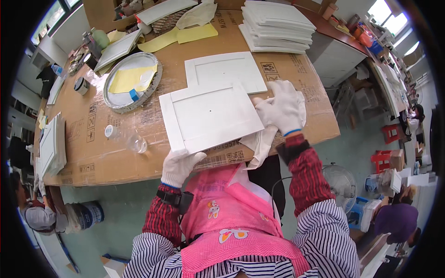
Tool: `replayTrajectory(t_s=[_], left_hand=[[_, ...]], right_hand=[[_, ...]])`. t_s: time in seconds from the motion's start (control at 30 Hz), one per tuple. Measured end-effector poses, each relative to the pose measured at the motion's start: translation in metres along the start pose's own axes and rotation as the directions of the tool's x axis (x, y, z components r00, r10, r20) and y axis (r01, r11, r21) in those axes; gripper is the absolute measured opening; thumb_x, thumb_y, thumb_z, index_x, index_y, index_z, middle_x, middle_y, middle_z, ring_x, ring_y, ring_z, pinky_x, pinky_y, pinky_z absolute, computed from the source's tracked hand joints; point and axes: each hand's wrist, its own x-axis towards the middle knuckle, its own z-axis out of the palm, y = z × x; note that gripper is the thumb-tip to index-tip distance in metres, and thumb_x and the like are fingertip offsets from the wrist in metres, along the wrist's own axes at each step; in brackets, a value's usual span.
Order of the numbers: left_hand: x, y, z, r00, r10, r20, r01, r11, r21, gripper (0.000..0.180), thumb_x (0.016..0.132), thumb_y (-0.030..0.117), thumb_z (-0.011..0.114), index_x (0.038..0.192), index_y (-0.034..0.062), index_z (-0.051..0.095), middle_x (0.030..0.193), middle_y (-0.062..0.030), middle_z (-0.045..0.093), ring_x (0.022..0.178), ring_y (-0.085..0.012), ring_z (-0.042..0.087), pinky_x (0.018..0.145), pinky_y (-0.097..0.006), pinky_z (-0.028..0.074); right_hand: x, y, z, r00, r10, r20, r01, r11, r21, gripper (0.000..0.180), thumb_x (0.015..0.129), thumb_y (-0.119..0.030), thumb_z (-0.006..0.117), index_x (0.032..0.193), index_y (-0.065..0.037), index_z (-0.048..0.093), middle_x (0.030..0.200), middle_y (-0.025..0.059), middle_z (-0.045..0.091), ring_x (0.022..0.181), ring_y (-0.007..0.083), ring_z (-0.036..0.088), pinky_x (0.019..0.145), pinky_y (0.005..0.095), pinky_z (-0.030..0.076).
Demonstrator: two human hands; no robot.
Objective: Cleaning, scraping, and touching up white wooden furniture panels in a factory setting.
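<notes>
My left hand (pixel 177 167), in a white knit glove, grips the near left corner of a white framed panel (pixel 211 118), its thumb along the near edge. The panel lies tilted on the table, with a small dark dot in its middle. It overlaps a second white panel (pixel 227 69) just behind it. My right hand (pixel 283 107), gloved as well, is at the panel's right edge with a white cloth (pixel 263 144) bunched under it. The cloth hangs over the table's near edge. Parts of the right fingers are hidden by the hand and cloth.
The table is covered with brown cardboard (pixel 92 160). A stack of white panels (pixel 278 25) stands far right, another stack (pixel 52 143) at left. A round tray (pixel 111 104) holds yellow paper and a blue block (pixel 134 95). A clear bottle (pixel 136 142) lies nearby. A fan (pixel 340 185) stands right.
</notes>
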Motion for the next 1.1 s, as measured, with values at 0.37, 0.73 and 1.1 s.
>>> replayTrajectory(t_s=[0.37, 0.73, 1.1], left_hand=[[0.032, -0.005, 0.045, 0.985, -0.127, 0.118, 0.114, 0.987, 0.112, 0.057, 0.087, -0.002, 0.057, 0.14, -0.0135, 0.04, 0.135, -0.0272, 0.057, 0.124, -0.0393, 0.059, 0.103, -0.052, 0.054], [0.08, -0.163, 0.1, 0.764, -0.595, 0.251, 0.613, 0.79, 0.005, 0.053, 0.087, -0.008, 0.053, 0.138, -0.0121, 0.041, 0.132, -0.0258, 0.058, 0.116, -0.0381, 0.064, 0.103, -0.051, 0.054], [0.087, -0.186, 0.086, 0.699, -0.612, 0.369, 0.687, 0.718, -0.111, 0.068, 0.089, -0.011, 0.054, 0.151, -0.0063, 0.026, 0.151, -0.0251, 0.04, 0.138, -0.0416, 0.046, 0.113, -0.055, 0.045]], right_hand=[[-0.171, 0.179, -0.011, 0.763, 0.531, -0.369, -0.448, 0.845, 0.291, 0.023, 0.084, -0.01, 0.072, 0.104, -0.004, 0.062, 0.109, 0.0105, 0.066, 0.102, 0.0275, 0.064, 0.089, 0.0371, 0.052], [-0.162, 0.051, -0.148, 0.918, 0.388, 0.088, -0.397, 0.884, 0.245, 0.039, 0.089, -0.003, 0.062, 0.129, 0.0, 0.062, 0.128, 0.0144, 0.066, 0.11, 0.019, 0.066, 0.094, 0.0303, 0.053], [-0.057, 0.145, 0.012, 0.955, 0.133, 0.265, -0.104, 0.987, -0.121, 0.044, 0.089, -0.023, 0.059, 0.132, -0.015, 0.06, 0.138, 0.0145, 0.052, 0.133, 0.0392, 0.042, 0.111, 0.0569, 0.032]])
